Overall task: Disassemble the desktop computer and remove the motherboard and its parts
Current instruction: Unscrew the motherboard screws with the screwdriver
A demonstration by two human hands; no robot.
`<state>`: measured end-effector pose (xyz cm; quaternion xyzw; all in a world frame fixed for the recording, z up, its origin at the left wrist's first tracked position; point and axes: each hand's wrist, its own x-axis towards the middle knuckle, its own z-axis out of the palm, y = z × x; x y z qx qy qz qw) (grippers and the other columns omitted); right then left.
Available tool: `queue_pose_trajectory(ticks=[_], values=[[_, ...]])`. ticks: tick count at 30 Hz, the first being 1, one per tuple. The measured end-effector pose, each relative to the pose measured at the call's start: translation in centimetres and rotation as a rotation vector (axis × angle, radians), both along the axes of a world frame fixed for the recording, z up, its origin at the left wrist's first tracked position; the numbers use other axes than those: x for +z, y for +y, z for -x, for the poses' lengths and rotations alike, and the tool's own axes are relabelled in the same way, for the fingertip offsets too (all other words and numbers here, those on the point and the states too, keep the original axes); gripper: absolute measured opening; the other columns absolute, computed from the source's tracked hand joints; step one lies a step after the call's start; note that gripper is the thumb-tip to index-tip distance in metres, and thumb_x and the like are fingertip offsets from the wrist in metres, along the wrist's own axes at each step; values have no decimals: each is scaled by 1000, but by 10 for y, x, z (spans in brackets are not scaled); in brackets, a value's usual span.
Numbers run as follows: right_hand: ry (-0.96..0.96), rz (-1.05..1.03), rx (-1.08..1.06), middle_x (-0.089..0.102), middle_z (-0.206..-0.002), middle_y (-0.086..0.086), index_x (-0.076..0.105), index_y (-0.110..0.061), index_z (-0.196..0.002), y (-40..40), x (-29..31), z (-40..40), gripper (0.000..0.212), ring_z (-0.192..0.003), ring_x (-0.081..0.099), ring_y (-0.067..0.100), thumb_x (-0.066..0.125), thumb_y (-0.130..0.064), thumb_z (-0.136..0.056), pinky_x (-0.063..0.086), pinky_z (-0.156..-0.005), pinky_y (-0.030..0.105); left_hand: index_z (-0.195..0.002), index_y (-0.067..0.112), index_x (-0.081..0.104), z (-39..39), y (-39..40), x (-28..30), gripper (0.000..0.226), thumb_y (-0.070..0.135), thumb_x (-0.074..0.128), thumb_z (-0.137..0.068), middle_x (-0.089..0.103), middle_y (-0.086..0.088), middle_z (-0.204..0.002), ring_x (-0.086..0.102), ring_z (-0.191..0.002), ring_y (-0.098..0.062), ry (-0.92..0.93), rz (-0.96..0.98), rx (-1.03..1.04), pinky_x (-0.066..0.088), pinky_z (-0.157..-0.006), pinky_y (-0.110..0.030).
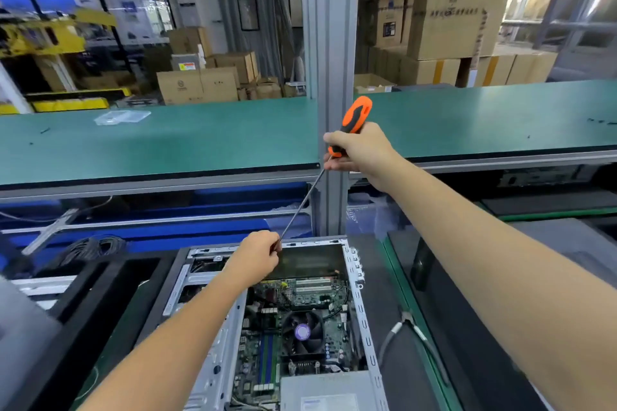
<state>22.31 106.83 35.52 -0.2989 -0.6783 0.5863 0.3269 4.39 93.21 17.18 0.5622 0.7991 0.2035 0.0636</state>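
It was a factory or warehouse assembly floor; stacked cardboard boxes (pixel 457 15) filled the background beyond the far edge of a long green-matted desk (pixel 167 143); an aluminium frame post (pixel 330 43) rose from the line; yellow machinery (pixel 43 37) stood at the far left; an opened computer case (pixel 362 304) lay on the near desk.
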Motion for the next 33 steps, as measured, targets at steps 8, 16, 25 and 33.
queue_pose_trajectory(ticks=[8,16,25,33], values=[[118,86,-7,60,-67,18,53,-3,-77,-58,-6,67,14,-47,61,23,60,-6,-89,55,-50,27,-92,2,66,49,-95,12,13,8,54,-92,65,-12,-89,58,-85,-28,88,-15,238,45,-75,-36],[79,-33,97,59,-55,9,53,-6,-70,-145,2,151,17,-53,64,26,62,-4,-84,61,-60,38,-94,11,65,114,-194,8,19,8,47,-90,67,-6,-97,60,-90,-24,27,44,396,48,-76,-33],[-109,-234,211,65,-66,15,52,-8,-68,-243,-31,235,19,-53,65,24,63,-5,-84,60,-58,33,-99,7,72,146,-266,-33,24,0,57,-82,71,-6,-103,64,-96,-20,-132,408,74,52,-87,-32],[-253,-346,284,67,-69,16,51,-9,-67,-273,-50,255,21,-62,67,28,63,-6,-84,62,-65,37,-86,16,70,158,-276,-66,7,18,74,-80,65,10,-73,61,-67,-8,-251,445,-7,47,-64,-21]])
